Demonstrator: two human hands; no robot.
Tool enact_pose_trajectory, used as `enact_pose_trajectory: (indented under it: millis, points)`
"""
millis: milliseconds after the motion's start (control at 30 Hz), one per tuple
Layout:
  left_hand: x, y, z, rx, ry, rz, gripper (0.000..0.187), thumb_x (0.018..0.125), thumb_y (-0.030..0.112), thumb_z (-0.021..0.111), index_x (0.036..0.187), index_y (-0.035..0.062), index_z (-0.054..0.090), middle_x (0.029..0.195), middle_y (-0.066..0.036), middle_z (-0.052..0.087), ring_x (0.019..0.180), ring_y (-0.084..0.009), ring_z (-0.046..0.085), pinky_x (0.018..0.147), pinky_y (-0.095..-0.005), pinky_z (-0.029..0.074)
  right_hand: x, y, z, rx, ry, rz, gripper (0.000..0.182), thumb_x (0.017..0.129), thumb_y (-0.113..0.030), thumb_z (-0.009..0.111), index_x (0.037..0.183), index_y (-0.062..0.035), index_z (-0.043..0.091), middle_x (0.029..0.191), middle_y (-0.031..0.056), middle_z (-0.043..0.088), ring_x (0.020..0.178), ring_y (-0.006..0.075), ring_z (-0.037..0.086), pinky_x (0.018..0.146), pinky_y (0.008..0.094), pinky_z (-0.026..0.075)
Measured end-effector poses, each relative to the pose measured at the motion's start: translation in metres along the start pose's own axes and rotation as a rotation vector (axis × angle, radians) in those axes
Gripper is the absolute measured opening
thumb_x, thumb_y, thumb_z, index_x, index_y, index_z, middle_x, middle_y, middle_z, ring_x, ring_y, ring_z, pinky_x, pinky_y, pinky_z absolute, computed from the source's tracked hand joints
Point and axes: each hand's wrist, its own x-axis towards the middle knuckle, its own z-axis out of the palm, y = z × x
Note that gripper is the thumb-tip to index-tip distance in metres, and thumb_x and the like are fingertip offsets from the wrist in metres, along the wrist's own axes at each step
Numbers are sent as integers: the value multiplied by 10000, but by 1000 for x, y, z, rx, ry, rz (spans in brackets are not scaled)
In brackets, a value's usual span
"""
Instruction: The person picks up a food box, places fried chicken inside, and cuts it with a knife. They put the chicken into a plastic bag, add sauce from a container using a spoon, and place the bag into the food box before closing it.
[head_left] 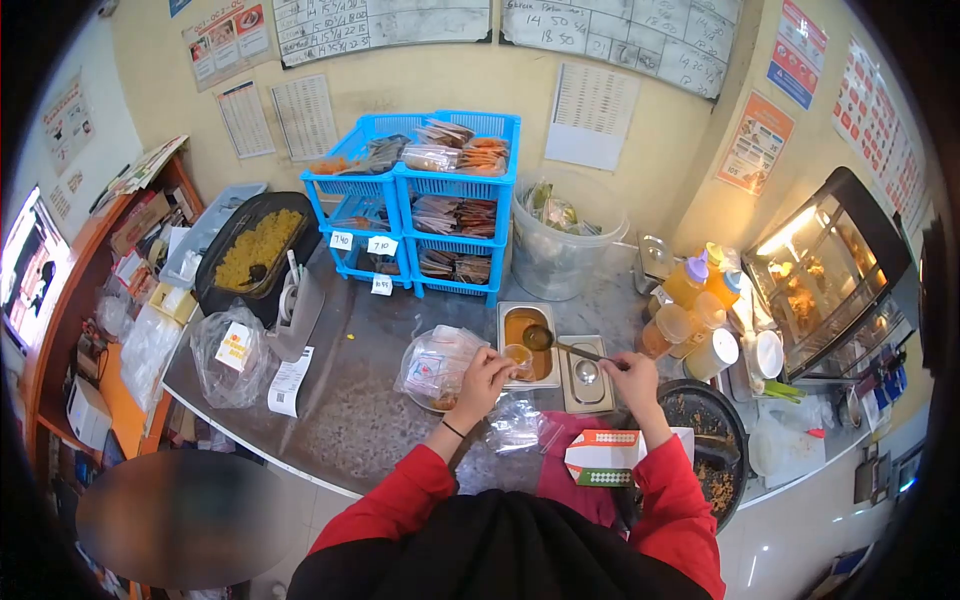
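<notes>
My left hand [487,376] holds a small clear plastic cup [518,357] at the edge of a steel tray of orange sauce [527,322]. My right hand [628,370] grips the handle of a metal ladle [540,337], whose bowl hangs over the sauce tray just beside the cup. A plastic bag of small containers [437,366] lies to the left of my left hand. A second, smaller steel tray [586,373] sits between my hands. Both my sleeves are red.
Blue stacked baskets [425,190] of packets stand at the back, a clear bin [562,240] beside them. Sauce bottles [690,300] and a heated display case [835,275] stand at right. A black tray of yellow food [255,250] lies at left; a round pan [715,440] and a folded box [605,457] lie near me.
</notes>
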Motion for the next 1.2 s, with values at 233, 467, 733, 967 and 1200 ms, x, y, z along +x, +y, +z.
enact_pose_trajectory:
  millis: [233, 467, 733, 967, 1200]
  points:
    - [-16, 1, 14, -190, 102, -286, 115, 788, 95, 566, 868, 14, 559, 818, -55, 495, 786, -143, 546, 704, -226, 431, 9, -12, 40, -356, -139, -279, 178, 656, -237, 622, 699, -64, 624, 671, 117, 587, 630, 291, 561, 574, 372, 436]
    - [-17, -7, 12, -729, -57, -556, 122, 802, 76, 555, 910, 30, 522, 900, -10, 544, 856, -96, 511, 773, -225, 402, -10, -47, 84, 589, -484, 176, 172, 804, -180, 509, 786, -38, 605, 724, 64, 583, 753, 165, 532, 666, 276, 408]
    - [-18, 3, -15, -908, -250, -495, 151, 807, 51, 535, 956, 40, 513, 941, -26, 540, 882, -112, 517, 811, -247, 405, -33, -53, 91, 1841, -770, 799, 162, 823, -152, 487, 938, -54, 545, 867, 52, 574, 787, 158, 528, 686, 294, 410]
    - [-31, 12, -36, -1426, -66, -750, 230, 797, 19, 522, 1016, 79, 490, 923, -31, 544, 847, -127, 534, 729, -261, 426, -56, -70, 101, 2088, -900, 807, 149, 807, -112, 507, 941, -53, 528, 843, 43, 574, 754, 143, 525, 650, 274, 409]
    - [-34, 24, -44, -295, 17, -585, 237, 691, -8, 575, 920, 50, 552, 818, -13, 555, 680, -76, 533, 603, -186, 420, -63, -97, 101, 1055, -371, 349, 8, 716, -37, 553, 720, -30, 552, 593, 80, 550, 501, 192, 525, 454, 300, 398]
